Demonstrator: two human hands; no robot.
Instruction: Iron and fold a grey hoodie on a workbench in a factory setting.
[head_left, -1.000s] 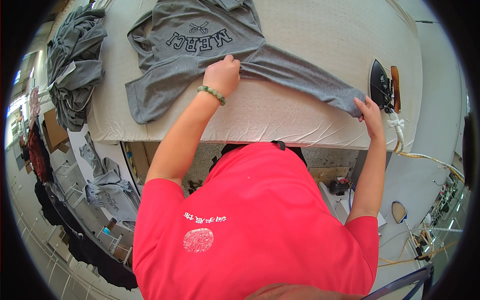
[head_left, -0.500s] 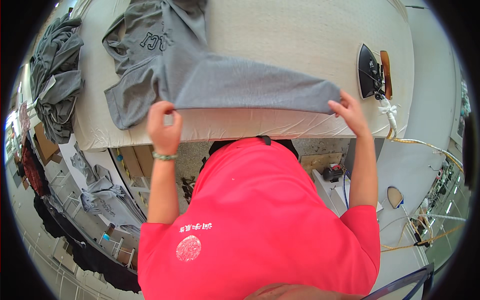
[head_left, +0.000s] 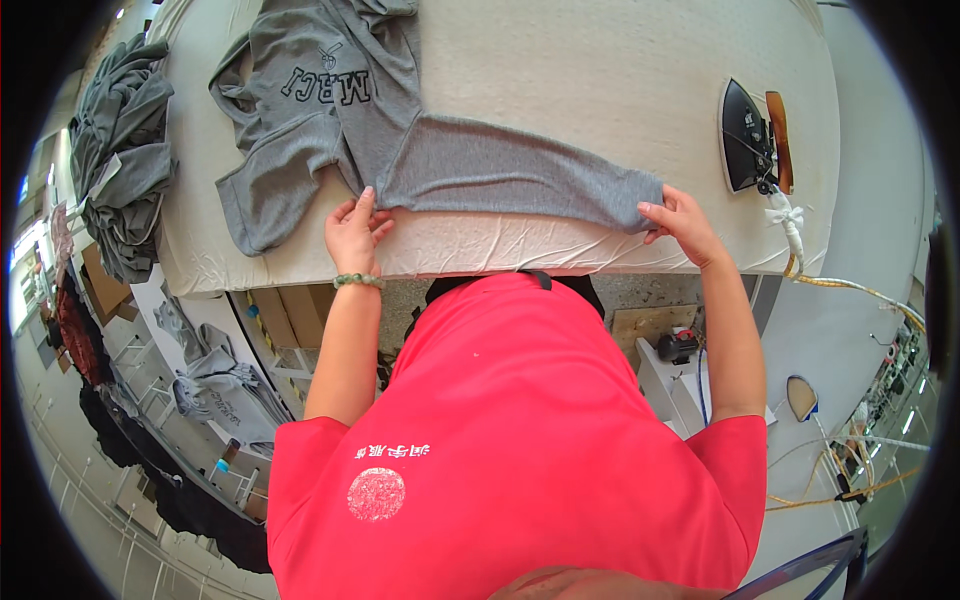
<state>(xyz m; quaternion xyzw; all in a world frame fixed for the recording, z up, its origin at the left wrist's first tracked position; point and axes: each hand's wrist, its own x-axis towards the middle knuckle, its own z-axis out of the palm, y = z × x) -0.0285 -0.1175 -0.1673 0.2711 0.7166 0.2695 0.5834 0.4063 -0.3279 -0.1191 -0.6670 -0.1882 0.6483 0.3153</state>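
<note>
Left hand [head_left: 352, 232] pins the sleeve [head_left: 510, 172] at the armpit, fingers flat together. Right hand [head_left: 678, 222] pinches the cuff near the surface [head_left: 560, 70] edge. Iron [head_left: 745, 135] just beyond; bare room above.

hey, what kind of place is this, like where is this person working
Probably a garment pressing or finishing workshop. A grey sweatshirt lies spread on a padded ironing table, an iron stands at its right end, and a pile of grey garments sits at the left.

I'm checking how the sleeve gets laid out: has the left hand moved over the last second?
Yes. The left hand came off the middle of the grey sweatshirt toward the near edge of the ironing table, at the sleeve's underarm.
</note>
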